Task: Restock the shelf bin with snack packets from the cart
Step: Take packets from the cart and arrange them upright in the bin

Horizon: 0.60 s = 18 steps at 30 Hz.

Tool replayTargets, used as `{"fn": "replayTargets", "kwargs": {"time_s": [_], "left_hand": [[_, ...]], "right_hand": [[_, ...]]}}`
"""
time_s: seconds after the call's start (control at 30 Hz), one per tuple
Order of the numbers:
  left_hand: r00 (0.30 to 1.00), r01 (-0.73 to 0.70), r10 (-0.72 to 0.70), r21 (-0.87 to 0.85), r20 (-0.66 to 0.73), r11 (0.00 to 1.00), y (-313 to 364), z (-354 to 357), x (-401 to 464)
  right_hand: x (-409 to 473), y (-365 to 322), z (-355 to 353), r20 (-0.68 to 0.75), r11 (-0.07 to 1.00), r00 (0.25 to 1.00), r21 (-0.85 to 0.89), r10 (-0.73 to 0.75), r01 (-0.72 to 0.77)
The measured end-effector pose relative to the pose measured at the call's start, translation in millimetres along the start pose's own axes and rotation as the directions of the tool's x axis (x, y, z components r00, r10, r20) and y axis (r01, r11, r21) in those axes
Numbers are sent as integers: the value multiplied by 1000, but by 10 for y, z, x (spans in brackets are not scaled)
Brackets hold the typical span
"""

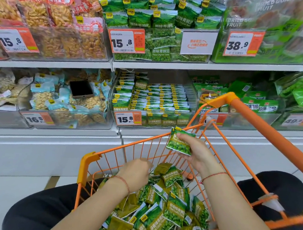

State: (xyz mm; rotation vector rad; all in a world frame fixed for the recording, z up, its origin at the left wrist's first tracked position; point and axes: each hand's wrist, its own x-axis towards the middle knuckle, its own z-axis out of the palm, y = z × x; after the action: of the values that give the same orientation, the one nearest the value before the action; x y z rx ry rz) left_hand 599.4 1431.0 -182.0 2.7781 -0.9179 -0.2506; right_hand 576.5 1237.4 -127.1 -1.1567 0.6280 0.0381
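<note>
right hand [196, 154] raised over the cart [90, 161], grip pinching a green packet [180, 141]; left hand [134, 174] reaches down, fingers hidden, grip unclear

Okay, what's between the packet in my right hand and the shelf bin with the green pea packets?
In the head view, only the cart's orange wire rim crosses between the held packet and the bin.

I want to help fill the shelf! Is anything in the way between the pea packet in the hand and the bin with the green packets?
Only the cart's orange wire rim runs between the packet in the right hand and the shelf bin. The packet is already held about level with that rim, and the bin is open on top, so nothing else visible blocks it.
</note>
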Motion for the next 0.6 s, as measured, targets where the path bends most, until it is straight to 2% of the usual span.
{"fn": "replayTargets", "kwargs": {"time_s": [0.03, 0.07, 0.2, 0.27, 0.37, 0.47, 0.53, 0.6], "left_hand": [[995, -13, 6, 72, 99, 997, 33, 74, 51], [990, -31, 15, 112, 141, 993, 69, 135, 105], [985, -59, 27, 189, 168, 980, 251, 431, 378], [984, -42, -9, 273, 180, 961, 328, 517, 478], [987, -1, -49, 310, 153, 951, 296, 562, 509], [998, 34, -40, 125, 45, 992, 182, 366, 373], [998, 27, -20, -109, 61, 994, 94, 170, 277], [994, 43, 2, -401, 111, 915, 25, -57, 176]], "right_hand": [[13, 6, -5, -23, 1000, 1000, 0, -6, 6], [24, 25, -4, -29, 1000, 1000, -1, -7, 7], [30, 87, -14, -16, 999, 999, -7, 35, -35], [35, 90, -31, -9, 997, 997, 9, 73, -73], [22, 57, -36, 18, 993, 994, 54, 103, -104], [22, 15, -23, 1, 996, 998, 64, 59, -59], [41, 8, -14, -21, 998, 1000, 68, -4, 5], [41, -3, -8, -45, 995, 995, 41, -87, 89]]}}
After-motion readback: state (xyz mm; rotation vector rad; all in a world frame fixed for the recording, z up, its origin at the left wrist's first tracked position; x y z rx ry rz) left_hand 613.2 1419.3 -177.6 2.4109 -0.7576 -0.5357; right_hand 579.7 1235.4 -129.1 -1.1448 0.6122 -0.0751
